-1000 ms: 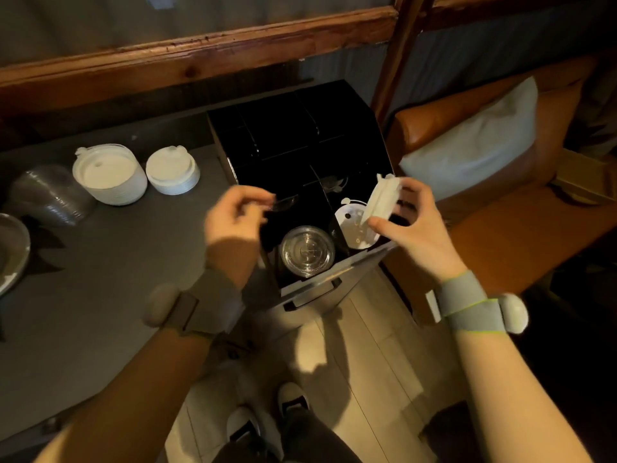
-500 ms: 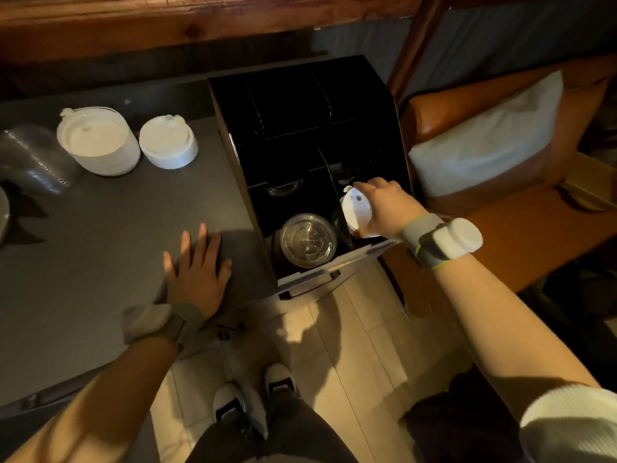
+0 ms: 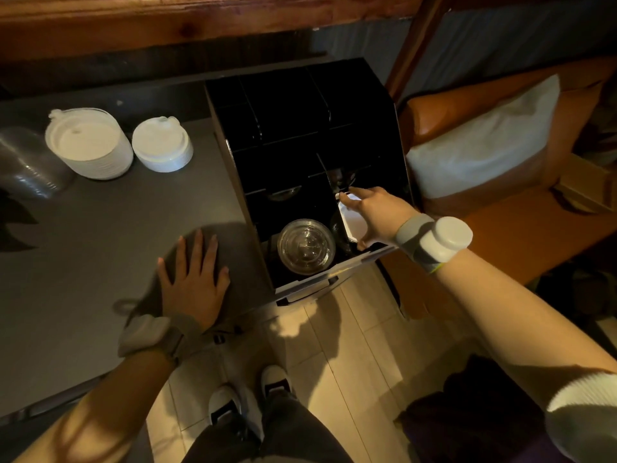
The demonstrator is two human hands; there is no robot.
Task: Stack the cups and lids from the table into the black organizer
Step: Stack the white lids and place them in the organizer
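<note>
With the left hand point(image 3: 192, 282) now laid flat and empty, white lids point(image 3: 350, 219) gripped by the right hand point(image 3: 374, 215) have been lowered into the black organizer point(image 3: 300, 105) beside clear lids point(image 3: 306, 246).

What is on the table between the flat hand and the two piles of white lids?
Nothing. In the head view, only bare grey table lies between the left hand and the white lid stacks.

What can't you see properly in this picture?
- Head view: how many white lids the right hand holds; the fingers cover the stack.
- Back slots of the organizer: too dark to see inside.
- Clear cups at the left: cut off by the edge and blurry.
</note>
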